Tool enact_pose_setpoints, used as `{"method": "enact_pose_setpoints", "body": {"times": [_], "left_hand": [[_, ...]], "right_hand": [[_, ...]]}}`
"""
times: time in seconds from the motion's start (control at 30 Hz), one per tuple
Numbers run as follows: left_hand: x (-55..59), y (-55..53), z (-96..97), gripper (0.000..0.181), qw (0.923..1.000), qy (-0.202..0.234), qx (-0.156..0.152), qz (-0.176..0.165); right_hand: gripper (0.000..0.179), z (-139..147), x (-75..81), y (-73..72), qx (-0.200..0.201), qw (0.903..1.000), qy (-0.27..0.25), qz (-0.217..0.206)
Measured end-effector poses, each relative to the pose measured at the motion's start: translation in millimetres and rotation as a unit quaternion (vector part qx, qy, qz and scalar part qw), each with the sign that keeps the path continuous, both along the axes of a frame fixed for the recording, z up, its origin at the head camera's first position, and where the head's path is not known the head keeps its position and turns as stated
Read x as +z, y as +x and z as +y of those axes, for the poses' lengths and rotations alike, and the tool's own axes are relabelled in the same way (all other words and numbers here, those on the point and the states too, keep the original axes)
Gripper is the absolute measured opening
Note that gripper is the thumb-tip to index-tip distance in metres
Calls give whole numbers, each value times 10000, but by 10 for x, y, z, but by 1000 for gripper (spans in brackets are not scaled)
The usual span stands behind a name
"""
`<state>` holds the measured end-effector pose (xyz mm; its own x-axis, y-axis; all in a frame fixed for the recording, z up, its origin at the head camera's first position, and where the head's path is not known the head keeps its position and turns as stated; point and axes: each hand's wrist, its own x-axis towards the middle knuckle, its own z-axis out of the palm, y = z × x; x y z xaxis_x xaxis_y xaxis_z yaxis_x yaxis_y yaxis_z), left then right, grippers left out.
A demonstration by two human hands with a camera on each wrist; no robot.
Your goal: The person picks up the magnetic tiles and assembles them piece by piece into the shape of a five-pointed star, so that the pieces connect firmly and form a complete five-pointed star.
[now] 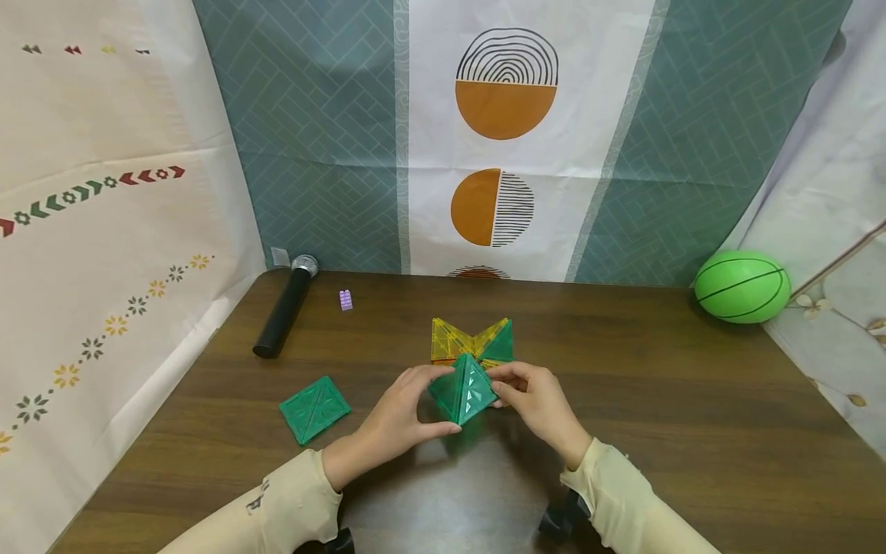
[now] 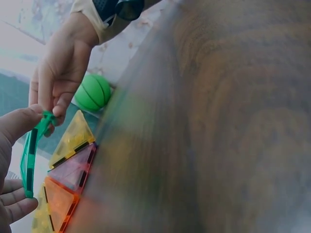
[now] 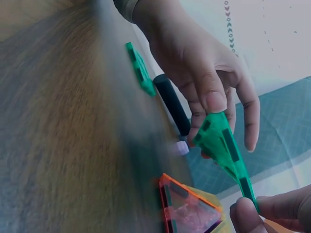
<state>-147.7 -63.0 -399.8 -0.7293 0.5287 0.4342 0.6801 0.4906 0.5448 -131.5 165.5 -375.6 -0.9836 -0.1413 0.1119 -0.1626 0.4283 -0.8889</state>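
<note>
Two green triangular magnetic tiles (image 1: 465, 391), joined along an edge at an angle, are held above the table between both hands. My left hand (image 1: 401, 415) grips their left side between thumb and fingers. At their right corner, my right hand (image 1: 536, 400) pinches with thumb and fingertips. Just behind stands a star-like build of magnetic tiles (image 1: 448, 338), partly hidden by the green pair. In the left wrist view its yellow (image 2: 75, 138), pinkish (image 2: 75, 169) and orange tiles (image 2: 60, 203) show. A flat square of green triangular tiles (image 1: 314, 409) lies left of my left hand.
A black microphone (image 1: 284, 312) lies at the back left, with a small purple toy brick (image 1: 345, 300) beside it. A green ball (image 1: 743, 287) sits at the back right corner. Patterned cloth (image 1: 325, 138) hangs behind the brown wooden table (image 1: 657, 369).
</note>
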Motion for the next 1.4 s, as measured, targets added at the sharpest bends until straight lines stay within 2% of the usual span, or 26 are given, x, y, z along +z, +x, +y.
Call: {"method": "enact_pose_setpoints", "body": {"times": [0.3,0.5,0.8,1.1,1.4], "left_hand": [[-17,9,89,67,9979,-25,-11,-642],[-22,3,116,66,9954,29,-19,-959],[-44,-4,140,64,9911,34,-31,-1329],[-41,-4,170,63,9895,32,8,-1443],[-94,9,185,63,9910,7,17,-1340]], "right_hand": [[20,6,-44,45,-536,9970,545,-121],[22,5,-75,61,-636,9936,938,15],[22,-8,-103,81,-706,9828,1663,390],[22,-24,-95,103,-670,9785,1901,445],[22,-61,-107,128,-697,9634,2471,776]]}}
